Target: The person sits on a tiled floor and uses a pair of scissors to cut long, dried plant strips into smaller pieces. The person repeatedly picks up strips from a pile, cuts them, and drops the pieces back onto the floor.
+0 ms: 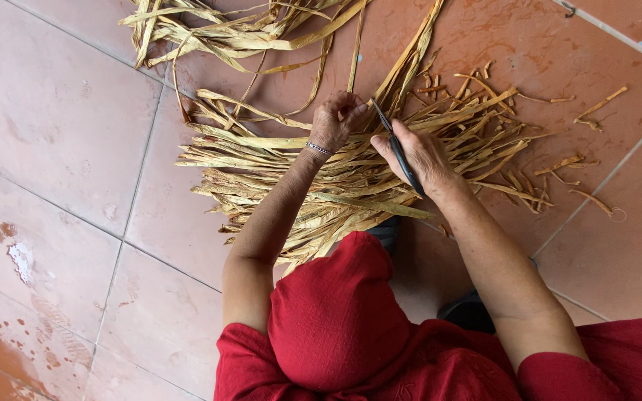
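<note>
a: nearest the camera, what shows?

b: red cloth (pixel 336 319) over a raised knee and red sleeves at the bottom edge, both forearms reaching out over the tiled floor (pixel 61 126).

a: and the hands?

b: the left hand (pixel 338 116), a thin bracelet (pixel 319 149) at its wrist, is clenched around the upper end of a dried leaf strip (pixel 356 52) that runs away from the person. the right hand (pixel 419 154) is wrapped around a dark-handled blade (pixel 397 151), the tip pointing toward the left hand's fingers.

a: so what step does that look like?

b: my reading: a cut or a split at the spot where the blade meets the strip pinched by the left hand. a next stroke would call for the strip held taut and the edge kept off the left fingertips, which sit just beside the tip.

a: where is the rest of the material?

b: a flat heap of dried strips (pixel 276 167) lies under both hands. short trimmed bits (pixel 559 163) are scattered to the right of it, and farther off, at the top edge, a looser bundle of leaves (pixel 224 30).

a: any packages, labels or signs?

b: none that i can see. only the reddish tiles with pale grout lines, and wet blotches (pixel 16 252) on the tiles at the left.
</note>
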